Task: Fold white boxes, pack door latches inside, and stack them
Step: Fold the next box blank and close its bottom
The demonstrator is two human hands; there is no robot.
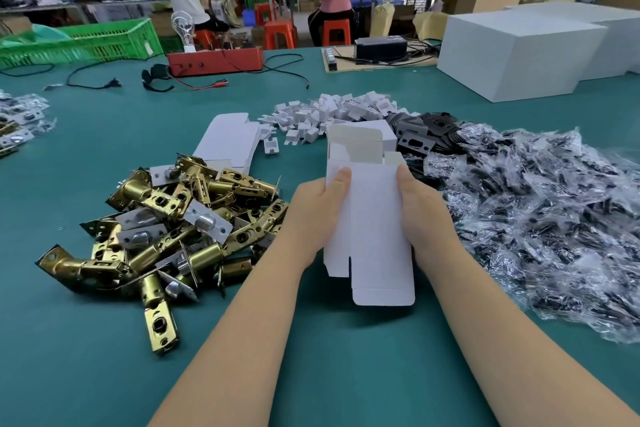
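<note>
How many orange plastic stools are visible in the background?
3: one stool under the seated person at left, one free stool in the middle, one stool under the person in pink. Others may be hidden.

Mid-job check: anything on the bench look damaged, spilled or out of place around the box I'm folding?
Nothing stands out. Both hands, left hand and right hand, grip the white box, which looks uncreased with its flaps open. The door latches lie in a loose heap, apparently just stock.

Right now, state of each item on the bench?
White cardboard box: held in both hands, partly opened, end flaps unfolded.
Left hand: gripping box's left edge.
Right hand: gripping right edge.
Brass door latches: loose pile, unpacked.
Flat white box blanks: unfolded, stacked.
</note>
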